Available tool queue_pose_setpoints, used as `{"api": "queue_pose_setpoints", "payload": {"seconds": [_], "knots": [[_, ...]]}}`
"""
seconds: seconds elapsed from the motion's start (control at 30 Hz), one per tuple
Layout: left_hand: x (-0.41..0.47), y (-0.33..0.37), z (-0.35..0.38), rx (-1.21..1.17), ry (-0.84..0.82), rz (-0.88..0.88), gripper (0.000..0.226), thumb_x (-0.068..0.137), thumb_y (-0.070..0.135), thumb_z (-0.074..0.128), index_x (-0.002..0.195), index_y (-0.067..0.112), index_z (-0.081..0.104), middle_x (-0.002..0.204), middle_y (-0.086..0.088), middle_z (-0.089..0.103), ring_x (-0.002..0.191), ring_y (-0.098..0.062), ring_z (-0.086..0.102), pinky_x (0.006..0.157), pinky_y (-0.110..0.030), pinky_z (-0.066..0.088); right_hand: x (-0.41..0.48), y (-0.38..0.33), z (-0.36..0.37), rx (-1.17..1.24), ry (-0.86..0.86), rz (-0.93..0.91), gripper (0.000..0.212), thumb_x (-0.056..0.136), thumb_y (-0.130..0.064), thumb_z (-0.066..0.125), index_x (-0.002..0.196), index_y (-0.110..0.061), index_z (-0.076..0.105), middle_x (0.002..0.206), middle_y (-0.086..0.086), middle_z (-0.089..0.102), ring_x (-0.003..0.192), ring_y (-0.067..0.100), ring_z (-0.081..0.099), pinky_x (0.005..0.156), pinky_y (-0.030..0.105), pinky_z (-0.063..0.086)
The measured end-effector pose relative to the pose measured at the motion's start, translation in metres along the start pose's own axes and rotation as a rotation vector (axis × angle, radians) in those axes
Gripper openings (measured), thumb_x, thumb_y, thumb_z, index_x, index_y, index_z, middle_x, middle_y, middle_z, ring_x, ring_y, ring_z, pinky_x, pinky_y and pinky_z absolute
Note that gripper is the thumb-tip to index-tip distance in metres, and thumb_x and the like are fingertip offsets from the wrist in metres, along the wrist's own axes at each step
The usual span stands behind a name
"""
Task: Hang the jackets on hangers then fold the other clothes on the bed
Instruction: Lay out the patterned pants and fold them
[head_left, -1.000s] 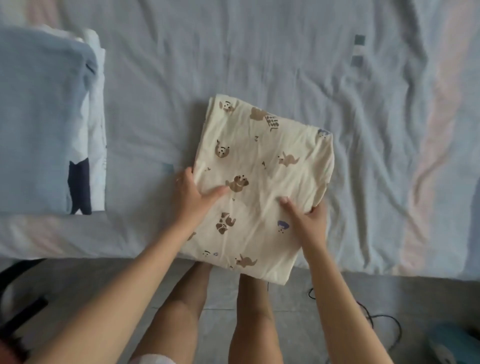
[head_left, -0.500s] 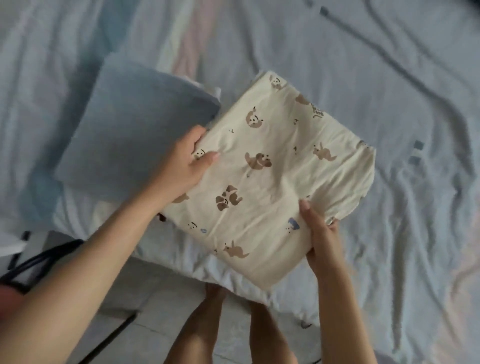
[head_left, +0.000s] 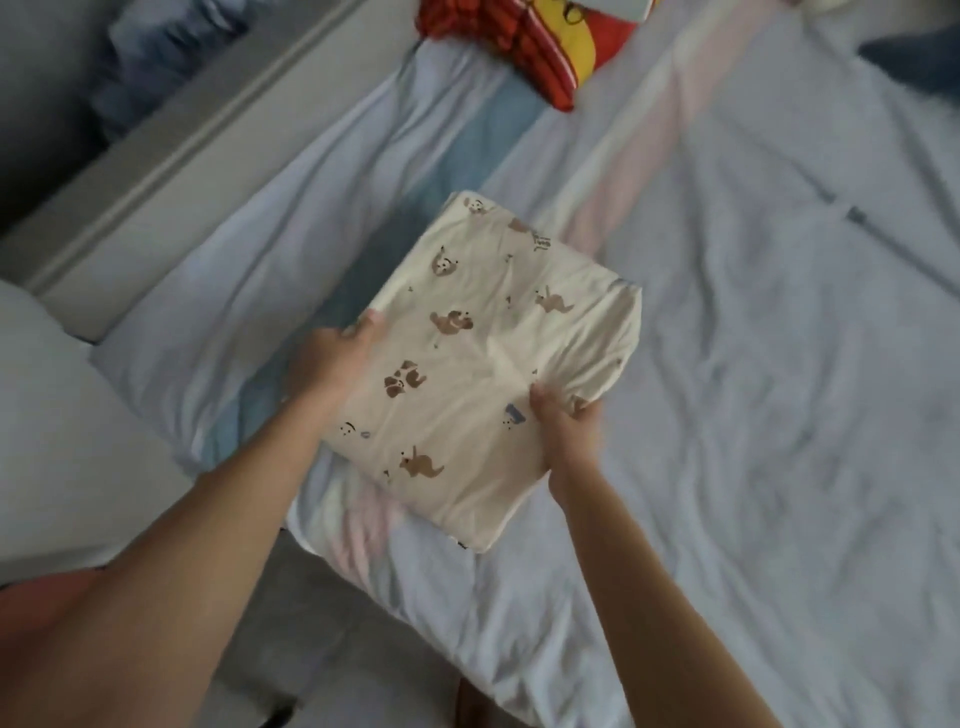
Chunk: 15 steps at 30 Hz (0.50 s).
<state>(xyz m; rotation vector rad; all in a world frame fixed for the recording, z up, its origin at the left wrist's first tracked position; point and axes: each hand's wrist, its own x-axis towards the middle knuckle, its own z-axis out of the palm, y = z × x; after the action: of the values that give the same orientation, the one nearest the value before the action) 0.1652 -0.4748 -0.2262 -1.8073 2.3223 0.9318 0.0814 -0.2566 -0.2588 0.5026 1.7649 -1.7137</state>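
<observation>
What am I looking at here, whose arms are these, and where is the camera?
No machine here: a person works with two bare hands. The camera sits on the person's head, looking forward and down, so the arms reach in from below. The left hand and right hand each grip an edge of a folded cream garment printed with small brown animals, over the wrinkled pale blue bed. Whether it touches the sheet is unclear. A red and yellow item lies at the far end.
</observation>
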Motion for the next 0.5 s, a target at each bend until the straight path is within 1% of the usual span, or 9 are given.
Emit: {"api": "queue_pose_setpoints", "payload": {"seconds": [0.07, 0.1, 0.17, 0.23, 0.3, 0.33, 0.37, 0.43, 0.5], "knots": [[0.010, 0.005, -0.008, -0.108, 0.096, 0.061, 0.061, 0.088, 0.059, 0.048, 0.057, 0.006, 0.052, 0.067, -0.014, 0.060, 0.073, -0.033, 0.061, 0.061, -0.031, 0.037, -0.003, -0.001, 0.007, 0.046, 0.026, -0.073, 0.047, 0.081, -0.014, 0.072, 0.122, -0.019, 0.049, 0.115, -0.001, 0.063, 0.106, 0.019, 0.062, 0.095, 0.043, 0.051], [0.015, 0.005, -0.014, -0.123, 0.144, 0.083, 0.061, 0.088, 0.058, 0.049, 0.055, 0.006, 0.051, 0.063, -0.012, 0.056, 0.069, -0.032, 0.058, 0.060, -0.032, 0.037, -0.006, 0.001, 0.014, 0.067, 0.032, -0.091, 0.047, 0.082, -0.013, 0.072, 0.123, -0.018, 0.049, 0.114, -0.002, 0.063, 0.105, 0.018, 0.062, 0.094, 0.041, 0.051], [0.018, 0.003, -0.011, -0.099, 0.131, 0.099, 0.061, 0.088, 0.061, 0.047, 0.065, 0.005, 0.058, 0.071, -0.014, 0.061, 0.072, -0.031, 0.059, 0.062, -0.033, 0.040, -0.009, 0.004, 0.017, 0.020, 0.063, -0.117, 0.048, 0.082, -0.015, 0.072, 0.125, -0.016, 0.049, 0.112, -0.003, 0.063, 0.104, 0.017, 0.062, 0.093, 0.040, 0.052], [0.019, -0.010, -0.004, -0.022, 0.009, 0.039, 0.074, 0.086, 0.069, 0.039, 0.090, 0.000, 0.065, 0.092, -0.019, 0.067, 0.086, -0.034, 0.063, 0.067, -0.034, 0.044, -0.010, 0.008, 0.021, -0.047, 0.124, -0.139, 0.047, 0.080, -0.019, 0.074, 0.121, -0.017, 0.050, 0.108, -0.005, 0.063, 0.103, 0.017, 0.062, 0.093, 0.040, 0.051], [0.020, -0.021, 0.002, -0.016, -0.110, -0.018, 0.098, 0.074, 0.086, 0.031, 0.112, 0.000, 0.060, 0.110, -0.018, 0.064, 0.096, -0.034, 0.062, 0.077, -0.036, 0.049, -0.010, 0.013, 0.024, -0.069, 0.178, -0.145, 0.044, 0.078, -0.026, 0.076, 0.113, -0.020, 0.051, 0.101, -0.011, 0.062, 0.096, 0.012, 0.062, 0.091, 0.038, 0.050], [0.024, -0.023, 0.002, -0.038, -0.160, -0.017, 0.102, 0.068, 0.090, 0.033, 0.118, 0.005, 0.056, 0.115, -0.012, 0.062, 0.100, -0.032, 0.061, 0.082, -0.037, 0.050, -0.011, 0.015, 0.027, -0.051, 0.203, -0.130, 0.047, 0.076, -0.032, 0.078, 0.112, -0.021, 0.050, 0.101, -0.011, 0.062, 0.095, 0.011, 0.061, 0.090, 0.037, 0.049], [0.025, -0.023, 0.001, -0.076, -0.231, 0.003, 0.096, 0.066, 0.090, 0.038, 0.119, 0.012, 0.054, 0.117, -0.005, 0.060, 0.102, -0.027, 0.060, 0.085, -0.036, 0.048, -0.012, 0.018, 0.028, -0.028, 0.233, -0.113, 0.055, 0.072, -0.040, 0.079, 0.113, -0.020, 0.049, 0.105, -0.009, 0.061, 0.097, 0.011, 0.061, 0.090, 0.037, 0.049], [0.024, -0.018, -0.007, -0.166, -0.454, 0.059, 0.075, 0.065, 0.086, 0.049, 0.115, 0.029, 0.054, 0.109, 0.007, 0.062, 0.102, -0.019, 0.060, 0.087, -0.032, 0.046, -0.014, 0.025, 0.028, 0.018, 0.244, -0.092, 0.072, 0.060, -0.054, 0.078, 0.116, -0.017, 0.052, 0.114, -0.001, 0.062, 0.104, 0.014, 0.061, 0.095, 0.038, 0.048], [0.027, -0.020, -0.010, -0.188, -0.607, 0.073, 0.088, 0.051, 0.092, 0.052, 0.118, 0.034, 0.056, 0.112, 0.010, 0.065, 0.105, -0.016, 0.061, 0.095, -0.035, 0.046, -0.018, 0.038, 0.025, 0.061, 0.141, -0.107, 0.073, 0.056, -0.053, 0.077, 0.115, -0.015, 0.058, 0.113, 0.003, 0.067, 0.103, 0.014, 0.065, 0.093, 0.040, 0.052]]}}
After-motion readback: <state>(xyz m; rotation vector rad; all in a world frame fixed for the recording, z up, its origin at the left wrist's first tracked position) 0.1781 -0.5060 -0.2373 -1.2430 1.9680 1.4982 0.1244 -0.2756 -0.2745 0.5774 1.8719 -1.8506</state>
